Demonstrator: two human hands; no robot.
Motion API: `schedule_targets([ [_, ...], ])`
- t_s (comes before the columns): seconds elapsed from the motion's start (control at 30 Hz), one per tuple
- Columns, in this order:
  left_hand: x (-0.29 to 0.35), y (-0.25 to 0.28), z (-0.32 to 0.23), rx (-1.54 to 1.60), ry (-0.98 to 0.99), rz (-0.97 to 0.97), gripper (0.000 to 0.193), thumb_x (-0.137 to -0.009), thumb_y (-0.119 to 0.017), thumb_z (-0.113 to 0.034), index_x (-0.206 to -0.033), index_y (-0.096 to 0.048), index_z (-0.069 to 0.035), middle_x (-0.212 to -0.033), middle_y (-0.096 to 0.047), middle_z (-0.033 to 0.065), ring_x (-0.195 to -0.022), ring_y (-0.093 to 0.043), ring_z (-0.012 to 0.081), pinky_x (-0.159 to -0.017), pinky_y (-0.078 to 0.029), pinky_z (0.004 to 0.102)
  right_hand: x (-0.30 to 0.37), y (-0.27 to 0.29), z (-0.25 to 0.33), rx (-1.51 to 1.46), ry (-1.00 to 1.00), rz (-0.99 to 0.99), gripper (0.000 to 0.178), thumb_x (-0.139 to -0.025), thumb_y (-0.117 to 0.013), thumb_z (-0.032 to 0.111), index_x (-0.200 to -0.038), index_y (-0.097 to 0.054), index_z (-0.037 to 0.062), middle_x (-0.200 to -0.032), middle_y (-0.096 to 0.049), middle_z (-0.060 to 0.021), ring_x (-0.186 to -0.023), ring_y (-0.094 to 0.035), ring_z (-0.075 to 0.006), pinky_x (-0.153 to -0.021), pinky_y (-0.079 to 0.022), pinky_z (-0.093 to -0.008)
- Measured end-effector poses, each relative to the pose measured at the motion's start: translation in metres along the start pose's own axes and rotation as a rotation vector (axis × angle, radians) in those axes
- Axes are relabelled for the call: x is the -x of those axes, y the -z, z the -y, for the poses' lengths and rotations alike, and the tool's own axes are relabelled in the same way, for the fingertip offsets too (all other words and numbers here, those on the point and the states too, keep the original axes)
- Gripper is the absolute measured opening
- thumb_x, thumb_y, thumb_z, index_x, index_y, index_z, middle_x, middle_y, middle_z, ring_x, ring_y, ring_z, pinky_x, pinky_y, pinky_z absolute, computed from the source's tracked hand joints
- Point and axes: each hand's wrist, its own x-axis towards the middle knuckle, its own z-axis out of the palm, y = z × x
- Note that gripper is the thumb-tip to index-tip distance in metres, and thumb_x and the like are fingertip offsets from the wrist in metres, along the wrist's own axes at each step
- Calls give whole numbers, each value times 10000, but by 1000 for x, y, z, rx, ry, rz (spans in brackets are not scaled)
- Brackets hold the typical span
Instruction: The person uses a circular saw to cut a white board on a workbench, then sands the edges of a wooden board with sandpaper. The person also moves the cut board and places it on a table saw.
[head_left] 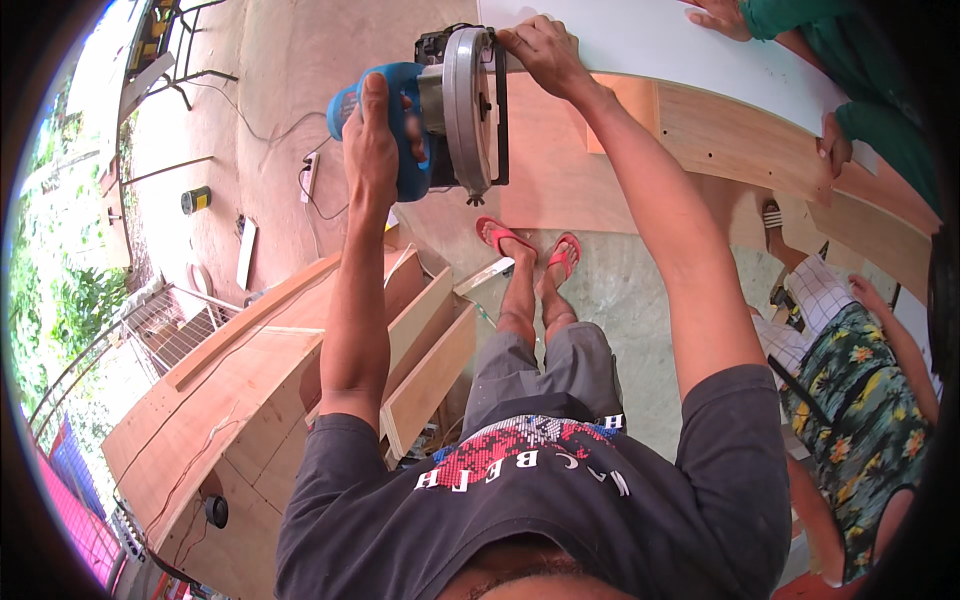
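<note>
A circular saw [466,110] with a blue body and a grey blade guard is at the top centre, at the edge of a white-faced board [625,38]. My left hand [370,150] is wrapped round its blue rear handle, with the thumb along the top. At the saw's right front, my right hand [546,54] has its fingers bent together at the edge of the black base plate. Its fingertips are partly hidden there. The saw's guard covers much of the blade, and I cannot tell whether it is turning.
A person in green sleeves [800,15] rests hands on the white board at the right. Another person in a floral top [865,430] is at the lower right. A wooden cabinet [210,420] stands at my left. A power cord [270,135] crosses the floor.
</note>
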Motion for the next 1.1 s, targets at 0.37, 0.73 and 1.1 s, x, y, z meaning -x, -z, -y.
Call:
schedule_targets([
  [0.37,-3,-1,-1,-23,-3,-2,712,-994,-497,-732,-950,-609,-30,-637,-589,35,-495,-552,124,-470,-472,262,-3,-1,-2,-20,-4,-2,679,-1066,-371,655,-1017,-754,97,-1154,-634,-127,-1119,-546,-339,-1022,-410,-460],
  [0.73,-4,-1,-2,-32,-18,-6,685,-1002,-494,-721,-950,-609,-48,-629,-575,29,-491,-535,121,-474,-466,265,-3,2,3,-40,-28,16,679,-1064,-366,663,-1048,-751,104,-1173,-626,-123,-1150,-529,-331,-1053,-375,-462],
  [1.1,-6,0,-2,-42,-18,-13,725,-988,-491,-746,-942,-611,-33,-634,-587,35,-502,-560,128,-472,-475,265,-5,-3,-1,-47,22,-20,641,-1074,-385,629,-1086,-751,104,-1111,-623,-113,-1095,-524,-311,-1020,-398,-442],
])
